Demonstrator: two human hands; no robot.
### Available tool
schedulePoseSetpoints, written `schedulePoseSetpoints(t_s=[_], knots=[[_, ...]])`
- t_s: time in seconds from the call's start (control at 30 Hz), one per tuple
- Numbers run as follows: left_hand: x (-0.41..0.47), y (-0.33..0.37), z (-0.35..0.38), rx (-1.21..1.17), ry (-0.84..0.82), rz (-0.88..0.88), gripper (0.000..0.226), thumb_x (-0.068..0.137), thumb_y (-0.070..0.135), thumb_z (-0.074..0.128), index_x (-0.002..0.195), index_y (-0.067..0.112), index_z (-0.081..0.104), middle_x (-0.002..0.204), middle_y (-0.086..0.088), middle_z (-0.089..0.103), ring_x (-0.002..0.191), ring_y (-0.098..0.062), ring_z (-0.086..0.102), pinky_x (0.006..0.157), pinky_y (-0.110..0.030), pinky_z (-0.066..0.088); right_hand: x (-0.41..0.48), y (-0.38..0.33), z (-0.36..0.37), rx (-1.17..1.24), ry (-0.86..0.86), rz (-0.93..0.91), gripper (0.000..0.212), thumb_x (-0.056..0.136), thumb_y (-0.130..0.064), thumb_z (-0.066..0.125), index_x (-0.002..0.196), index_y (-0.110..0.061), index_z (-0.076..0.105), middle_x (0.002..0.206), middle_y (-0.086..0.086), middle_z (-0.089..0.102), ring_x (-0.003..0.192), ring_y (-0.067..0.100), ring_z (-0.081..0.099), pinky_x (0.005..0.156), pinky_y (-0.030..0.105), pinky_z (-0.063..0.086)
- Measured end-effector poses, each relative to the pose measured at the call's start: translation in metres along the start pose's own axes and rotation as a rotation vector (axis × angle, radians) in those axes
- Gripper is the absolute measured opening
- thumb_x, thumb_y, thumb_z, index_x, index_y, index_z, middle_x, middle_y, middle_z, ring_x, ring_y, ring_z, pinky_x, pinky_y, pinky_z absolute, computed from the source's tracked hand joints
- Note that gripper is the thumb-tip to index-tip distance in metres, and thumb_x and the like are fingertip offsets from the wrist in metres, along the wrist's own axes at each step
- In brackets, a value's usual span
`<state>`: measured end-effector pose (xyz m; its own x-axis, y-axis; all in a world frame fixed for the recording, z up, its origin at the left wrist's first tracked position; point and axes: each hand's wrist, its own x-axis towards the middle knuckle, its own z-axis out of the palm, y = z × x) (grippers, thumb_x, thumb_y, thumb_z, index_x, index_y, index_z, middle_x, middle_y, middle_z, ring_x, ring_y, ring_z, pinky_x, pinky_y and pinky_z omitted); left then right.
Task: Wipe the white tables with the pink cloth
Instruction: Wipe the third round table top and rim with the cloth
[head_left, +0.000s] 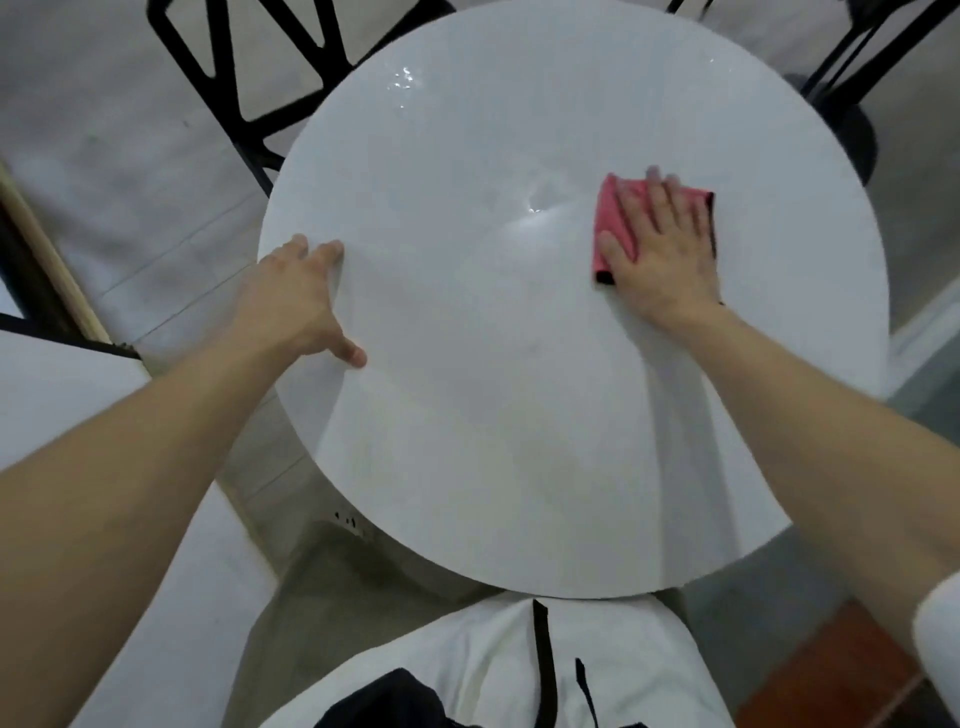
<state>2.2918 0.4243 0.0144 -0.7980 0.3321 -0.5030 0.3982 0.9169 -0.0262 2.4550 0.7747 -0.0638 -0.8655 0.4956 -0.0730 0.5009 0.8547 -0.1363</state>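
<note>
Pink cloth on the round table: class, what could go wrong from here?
1. The right hand presses flat on the pink cloth, not gripping it, so it might slip free.
2. Wet patches glint on the white table, middle and far side; they could be missed.
3. The left hand rests at the rim; leaning there might tip the table.

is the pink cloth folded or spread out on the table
Folded, it seems: the pink cloth lies as a compact pad, barely wider than the right hand pressing flat on it, on the white table.
</note>
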Motion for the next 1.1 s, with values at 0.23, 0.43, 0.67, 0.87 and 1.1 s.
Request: schedulePoseSetpoints(t_s=[0.23, 0.43, 0.67, 0.87, 1.1], knots=[[-0.007, 0.049, -0.014, -0.095, -0.142, -0.293, 0.154, 0.052, 0.052, 0.108, 0.172, 0.032, 0.012, 0.161, -0.018, 0.034, 0.149, -0.043, 0.041, 0.113, -0.055, 0.045, -0.03, -0.115, 0.021, 0.027, -0.074, -0.572, 0.066, 0.11, -0.053, 0.03, 0.172, -0.03, 0.024, 0.181, 0.012, 0.012, 0.168, 0.031, 0.006, 0.134, 0.057, 0.001], [-0.007, 0.066, -0.007, -0.16, -0.089, -0.35, 0.144, 0.049, 0.055, 0.107, 0.165, 0.028, 0.026, 0.146, -0.018, 0.045, 0.136, -0.045, 0.052, 0.113, -0.06, 0.041, 0.055, -0.014, 0.004, 0.01, -0.073, -0.837, 0.068, 0.108, -0.064, 0.036, 0.171, -0.039, 0.025, 0.18, 0.0, 0.017, 0.168, 0.024, 0.012, 0.136, 0.049, 0.004], [0.001, 0.052, 0.006, -0.115, -0.039, -0.319, 0.155, 0.043, 0.07, 0.102, 0.169, 0.037, 0.018, 0.157, -0.015, 0.04, 0.137, -0.041, 0.053, 0.104, -0.054, 0.052, 0.097, -0.006, 0.0, 0.002, 0.047, -0.15, 0.072, 0.105, -0.053, 0.031, 0.172, -0.026, 0.025, 0.179, 0.016, 0.017, 0.166, 0.036, 0.013, 0.132, 0.062, 0.008], [0.003, 0.048, 0.005, -0.104, -0.014, -0.3, 0.144, 0.04, 0.074, 0.101, 0.161, 0.034, 0.033, 0.13, -0.012, 0.053, 0.122, -0.04, 0.061, 0.093, -0.05, 0.056, 0.014, -0.117, 0.012, -0.003, -0.11, -0.941, 0.063, 0.112, -0.057, 0.032, 0.171, -0.037, 0.023, 0.181, 0.002, 0.014, 0.168, 0.025, 0.007, 0.135, 0.053, 0.003], [0.074, -0.002, -0.04, -0.143, 0.161, -0.12, 0.105, 0.066, 0.061, 0.098, 0.153, 0.024, 0.051, 0.146, -0.015, 0.05, 0.138, -0.04, 0.05, 0.104, -0.055, 0.048, 0.096, -0.004, -0.008, -0.007, 0.023, -0.021, 0.071, 0.107, -0.061, 0.024, 0.173, -0.038, 0.012, 0.182, 0.003, 0.009, 0.168, 0.026, 0.005, 0.135, 0.052, 0.0]])
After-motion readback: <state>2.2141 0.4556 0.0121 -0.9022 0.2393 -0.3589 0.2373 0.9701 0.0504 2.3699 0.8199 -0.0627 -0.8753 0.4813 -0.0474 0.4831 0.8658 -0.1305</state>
